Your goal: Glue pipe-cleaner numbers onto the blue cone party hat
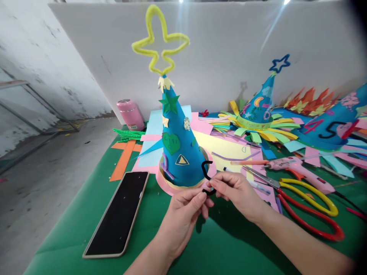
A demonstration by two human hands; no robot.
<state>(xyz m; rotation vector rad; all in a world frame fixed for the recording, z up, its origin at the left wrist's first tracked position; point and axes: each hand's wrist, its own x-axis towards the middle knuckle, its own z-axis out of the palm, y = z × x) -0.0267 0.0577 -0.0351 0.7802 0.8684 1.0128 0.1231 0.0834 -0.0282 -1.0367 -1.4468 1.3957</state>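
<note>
A black pipe cleaner (205, 168), bent into an S-like curve, is pinched between both hands. My left hand (187, 206) grips its lower end between thumb and fingers. Higher up, my right hand (233, 191) pinches it near the middle, and the curved top sticks up free. Just behind the hands stands a blue paper cone hat (186, 145) with a pink brim. It carries a green star, a green heart and a small triangle, a purple pipe cleaner at its lower left, and a large yellow pipe-cleaner shape (164, 36) on its tip.
A phone (117, 214) lies left of the hat, with a pink bottle (130, 115) and green pipe cleaners (128, 135) behind. To the right are scissors (308, 206), a pink glue gun (301, 172), another star-topped hat (259, 103) and a hat with numbers (341, 118). The table's left edge borders the floor.
</note>
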